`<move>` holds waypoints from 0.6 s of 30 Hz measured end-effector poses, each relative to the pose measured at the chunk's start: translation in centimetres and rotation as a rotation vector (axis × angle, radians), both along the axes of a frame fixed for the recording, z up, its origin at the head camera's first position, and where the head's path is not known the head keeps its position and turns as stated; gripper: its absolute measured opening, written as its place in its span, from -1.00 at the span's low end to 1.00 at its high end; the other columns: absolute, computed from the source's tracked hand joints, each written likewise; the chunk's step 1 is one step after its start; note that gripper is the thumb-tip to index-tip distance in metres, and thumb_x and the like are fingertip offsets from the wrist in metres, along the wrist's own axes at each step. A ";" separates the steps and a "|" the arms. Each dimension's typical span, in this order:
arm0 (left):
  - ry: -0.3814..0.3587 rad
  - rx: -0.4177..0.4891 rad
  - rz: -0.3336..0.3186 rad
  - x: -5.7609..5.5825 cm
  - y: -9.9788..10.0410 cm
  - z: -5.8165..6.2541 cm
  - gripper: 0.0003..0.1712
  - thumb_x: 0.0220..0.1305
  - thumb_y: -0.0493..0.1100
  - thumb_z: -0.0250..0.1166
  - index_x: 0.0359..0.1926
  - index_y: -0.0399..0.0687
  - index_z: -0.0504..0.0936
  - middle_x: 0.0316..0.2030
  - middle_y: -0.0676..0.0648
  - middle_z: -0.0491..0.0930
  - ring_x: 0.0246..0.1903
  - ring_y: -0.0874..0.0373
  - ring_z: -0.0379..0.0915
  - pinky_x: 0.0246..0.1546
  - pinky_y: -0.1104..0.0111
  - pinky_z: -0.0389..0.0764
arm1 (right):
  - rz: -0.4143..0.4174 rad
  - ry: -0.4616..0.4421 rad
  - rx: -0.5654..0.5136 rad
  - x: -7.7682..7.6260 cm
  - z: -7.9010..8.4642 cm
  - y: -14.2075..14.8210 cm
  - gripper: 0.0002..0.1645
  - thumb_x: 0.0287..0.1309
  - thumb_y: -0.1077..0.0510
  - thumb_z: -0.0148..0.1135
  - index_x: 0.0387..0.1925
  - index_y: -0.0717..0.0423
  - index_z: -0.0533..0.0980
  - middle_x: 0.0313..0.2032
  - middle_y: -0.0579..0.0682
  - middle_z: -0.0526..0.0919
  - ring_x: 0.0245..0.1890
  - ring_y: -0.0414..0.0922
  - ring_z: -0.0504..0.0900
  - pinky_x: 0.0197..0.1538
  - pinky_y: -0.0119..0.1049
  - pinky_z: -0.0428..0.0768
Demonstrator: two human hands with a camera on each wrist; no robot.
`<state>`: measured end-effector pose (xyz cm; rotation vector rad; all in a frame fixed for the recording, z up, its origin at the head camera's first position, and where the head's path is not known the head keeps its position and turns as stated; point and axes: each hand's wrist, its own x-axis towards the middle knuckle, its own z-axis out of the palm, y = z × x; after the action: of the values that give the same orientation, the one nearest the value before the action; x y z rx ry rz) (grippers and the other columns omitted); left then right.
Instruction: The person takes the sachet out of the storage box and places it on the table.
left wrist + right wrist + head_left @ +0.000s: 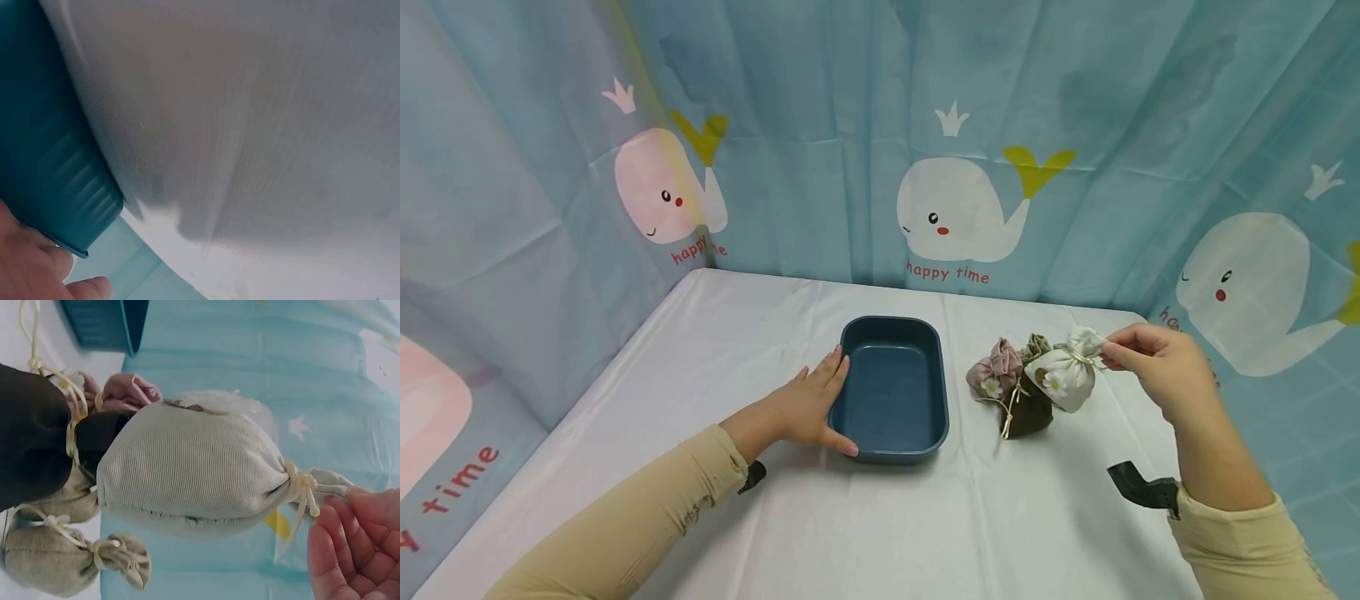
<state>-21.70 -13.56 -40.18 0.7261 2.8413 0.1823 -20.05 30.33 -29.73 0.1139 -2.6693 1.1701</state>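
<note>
My right hand (1168, 371) pinches the gathered top of a white drawstring pouch (1071, 382), which has a daisy on its side. In the right wrist view, the pouch (194, 465) hangs sideways from the fingertips, its cream cord knotted close to them. Beneath and beside it are a dark brown pouch (1028, 414), a pink pouch (988, 375) and an olive pouch (1037, 343). My left hand (805, 406) rests on the left side of a blue rectangular tray (891, 392), fingers extended along the rim and thumb at the near corner. In the left wrist view, the tray's ribbed outer wall (56, 144) shows.
A white cloth (865, 533) covers the table. Behind and at both sides hangs a blue curtain (820, 183) printed with whales. Khaki pouches (53, 559) lie low in the right wrist view. Black wrist mounts (1142, 487) stick out from the sleeves.
</note>
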 end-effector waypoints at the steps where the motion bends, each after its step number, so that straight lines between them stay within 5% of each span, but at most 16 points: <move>1: 0.002 0.004 -0.002 0.0 0.0 0.0 0.58 -0.41 0.68 0.12 0.42 -0.19 -0.32 0.41 -0.16 -0.48 0.39 0.02 -0.49 0.28 -0.05 -0.08 | 0.002 0.005 -0.010 0.1 -0.1 0.2 -0.67 0.17 0.06 0.19 -0.27 0.32 0.55 -0.51 -0.32 0.60 -0.47 -0.36 0.60 -0.33 -0.61 0.48; 18: -0.006 -0.014 -0.003 -0.2 0.0 -0.2 0.58 -0.41 0.70 0.09 0.41 -0.18 -0.36 0.40 -0.16 -0.49 0.38 0.05 -0.54 0.28 -0.04 -0.09 | -0.048 -0.054 -0.042 1.1 -1.0 2.4 -0.63 0.19 0.08 0.17 -0.26 0.39 0.50 -0.53 -0.34 0.60 -0.49 -0.37 0.60 -0.36 -0.65 0.45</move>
<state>-21.87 -13.58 -40.36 0.7255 2.8328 0.1642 -18.90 32.74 -30.76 0.0114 -2.6758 1.2298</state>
